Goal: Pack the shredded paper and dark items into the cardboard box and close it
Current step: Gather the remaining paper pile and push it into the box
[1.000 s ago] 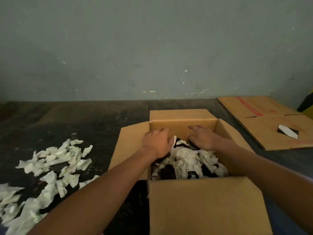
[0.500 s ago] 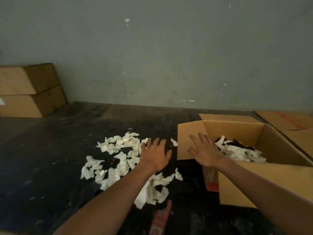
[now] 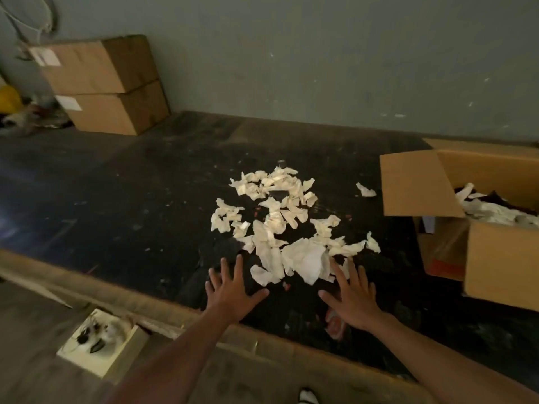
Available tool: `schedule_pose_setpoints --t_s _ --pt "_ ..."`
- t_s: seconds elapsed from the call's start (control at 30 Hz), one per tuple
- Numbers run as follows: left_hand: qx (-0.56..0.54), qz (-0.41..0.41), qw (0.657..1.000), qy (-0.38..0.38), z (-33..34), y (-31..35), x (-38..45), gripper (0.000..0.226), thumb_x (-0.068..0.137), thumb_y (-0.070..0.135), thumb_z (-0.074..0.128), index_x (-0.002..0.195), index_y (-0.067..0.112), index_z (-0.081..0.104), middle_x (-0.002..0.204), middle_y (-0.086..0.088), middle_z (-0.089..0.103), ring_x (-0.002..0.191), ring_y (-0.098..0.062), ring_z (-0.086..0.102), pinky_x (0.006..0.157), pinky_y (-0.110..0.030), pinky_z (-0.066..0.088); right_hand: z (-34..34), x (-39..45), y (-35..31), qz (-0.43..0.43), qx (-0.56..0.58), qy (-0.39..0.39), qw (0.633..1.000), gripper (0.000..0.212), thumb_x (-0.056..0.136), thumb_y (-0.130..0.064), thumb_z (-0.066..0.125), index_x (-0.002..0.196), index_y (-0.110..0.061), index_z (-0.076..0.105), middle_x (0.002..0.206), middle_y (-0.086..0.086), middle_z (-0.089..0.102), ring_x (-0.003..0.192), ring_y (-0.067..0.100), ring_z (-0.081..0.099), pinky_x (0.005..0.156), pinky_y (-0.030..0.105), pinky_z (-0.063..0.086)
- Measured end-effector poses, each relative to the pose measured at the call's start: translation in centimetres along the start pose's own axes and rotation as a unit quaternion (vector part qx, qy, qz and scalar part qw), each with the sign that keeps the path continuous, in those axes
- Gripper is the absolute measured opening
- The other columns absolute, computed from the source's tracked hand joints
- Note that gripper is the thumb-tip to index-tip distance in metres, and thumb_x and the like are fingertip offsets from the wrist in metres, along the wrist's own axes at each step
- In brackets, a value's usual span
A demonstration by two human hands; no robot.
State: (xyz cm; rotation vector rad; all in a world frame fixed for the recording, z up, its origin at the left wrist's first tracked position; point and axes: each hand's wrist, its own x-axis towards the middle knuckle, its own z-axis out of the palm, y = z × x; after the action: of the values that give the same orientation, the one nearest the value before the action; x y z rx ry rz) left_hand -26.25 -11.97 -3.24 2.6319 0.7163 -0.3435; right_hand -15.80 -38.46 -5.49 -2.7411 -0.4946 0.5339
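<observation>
A loose pile of white shredded paper (image 3: 280, 225) lies on the dark tabletop (image 3: 145, 199) in the middle of the view. My left hand (image 3: 233, 290) and my right hand (image 3: 353, 295) hover flat, fingers spread, at the pile's near edge, one on each side, holding nothing. The open cardboard box (image 3: 495, 272) stands at the right, its left flap (image 3: 417, 185) raised. Inside it I see white paper scraps and dark items (image 3: 495, 204).
Two stacked closed cardboard boxes (image 3: 108, 86) stand at the back left against the grey wall. A single paper scrap (image 3: 366, 190) lies near the box flap. The table's front edge (image 3: 122, 293) runs diagonally; a small white block (image 3: 102, 345) sits on the floor below.
My hands left the box and swung left to the paper pile. The view turned left and down, so the box now sits at the right edge.
</observation>
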Motion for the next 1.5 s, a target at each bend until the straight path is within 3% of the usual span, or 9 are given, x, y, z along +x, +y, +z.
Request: schedule_pose_setpoints --t_s 0.27,0.43,0.6,0.8,0.9,0.97,1.13,1.37,1.5 --pt "0.019 -0.043 0.999 -0.014 1.4 -3.0 6.4 0.141 0.038 0.103 0.042 0.137 0.044 -0.039 0.150 -0.012 -0.042 0.138 -0.054 -0.025 0.114 -0.066 -0.005 1.1 6.6 0.7 0.010 -0.070 0.040 0.997 0.095 0.068 -0.091 0.022 0.135 -0.052 -0.035 0.153 0.008 -0.037 0.142 0.041 -0.025 0.110 0.069 -0.007" --pt "0.079 0.022 0.996 -0.020 0.7 -1.0 12.6 0.133 0.043 0.104 0.027 0.144 0.040 -0.032 0.154 -0.013 -0.035 0.138 -0.055 -0.025 0.111 -0.068 -0.011 1.2 12.8 -1.9 -0.058 -0.135 0.024 0.989 0.087 0.075 -0.085 0.007 0.149 -0.038 0.010 0.153 0.008 -0.037 0.142 0.039 -0.025 0.112 0.065 -0.010" --pt "0.106 0.081 0.989 -0.060 -0.3 2.0 17.4 0.114 0.070 0.086 0.043 0.149 0.036 -0.023 0.157 -0.008 -0.031 0.140 -0.051 -0.024 0.112 -0.067 -0.010 0.6 18.0 -5.1 -0.105 -0.103 0.027 0.989 0.078 0.079 -0.072 0.007 0.143 -0.032 0.024 0.157 0.006 -0.028 0.146 0.033 -0.017 0.117 0.059 -0.001" --pt "0.100 0.123 0.987 -0.011 -5.5 3.8 19.3 0.075 0.087 0.028 0.059 0.148 0.029 0.016 0.156 -0.006 0.028 0.121 -0.035 0.055 0.097 -0.054 0.047 -2.7 19.9 -7.0 -0.163 0.104 0.212 0.958 0.047 0.090 -0.057 0.038 0.120 -0.025 0.053 0.132 0.000 0.045 0.122 0.016 0.040 0.099 0.039 0.038" --pt "0.070 0.128 0.986 0.079 -8.1 2.2 20.1 0.051 0.089 0.018 0.053 0.133 0.030 0.031 0.124 -0.001 0.058 0.093 -0.021 0.064 0.084 -0.046 0.055 -4.5 21.3 -6.3 -0.052 0.184 0.354 0.915 0.035 0.092 -0.048 0.037 0.106 -0.021 0.055 0.113 0.004 0.052 0.108 0.018 0.045 0.093 0.042 0.041" --pt "0.024 0.118 0.981 0.152 -9.0 0.5 21.7 0.045 0.091 0.024 0.052 0.133 0.027 0.035 0.132 -0.004 0.051 0.105 -0.021 0.059 0.088 -0.044 0.053 -5.4 22.9 -4.6 0.070 0.167 0.394 0.901 0.037 0.094 -0.045 0.039 0.118 -0.020 0.052 0.127 0.012 0.048 0.119 0.028 0.044 0.099 0.046 0.034" --pt "-0.083 -0.011 0.995 0.061 -8.1 -2.6 26.1 0.070 0.096 0.052 0.043 0.153 0.028 0.012 0.163 -0.011 0.004 0.148 -0.037 0.005 0.117 -0.057 0.018 -5.5 24.8 -0.5 0.268 0.110 0.222 0.931 0.057 0.099 -0.049 0.028 0.149 -0.022 0.027 0.159 0.017 0.016 0.146 0.035 0.013 0.116 0.058 0.011" --pt "-0.073 0.104 0.992 0.013 -4.4 -0.4 26.5 0.068 0.098 0.054 0.028 0.155 0.023 0.007 0.164 -0.010 0.001 0.149 -0.030 -0.007 0.121 -0.047 0.002 -1.4 22.7 -4.7 0.105 0.105 0.124 0.981 0.052 0.101 -0.039 0.031 0.149 -0.018 0.029 0.162 0.010 0.009 0.149 0.026 0.001 0.120 0.048 0.000" --pt "-0.065 0.139 0.988 0.034 -4.2 1.0 25.5 0.068 0.092 0.061 0.026 0.152 0.029 0.019 0.156 -0.011 0.024 0.145 -0.034 0.012 0.118 -0.052 0.019 -0.1 21.2 -8.4 0.058 0.280 0.165 0.944 0.051 0.100 -0.047 0.025 0.147 -0.027 0.034 0.158 0.001 0.026 0.146 0.016 0.018 0.121 0.044 0.012"
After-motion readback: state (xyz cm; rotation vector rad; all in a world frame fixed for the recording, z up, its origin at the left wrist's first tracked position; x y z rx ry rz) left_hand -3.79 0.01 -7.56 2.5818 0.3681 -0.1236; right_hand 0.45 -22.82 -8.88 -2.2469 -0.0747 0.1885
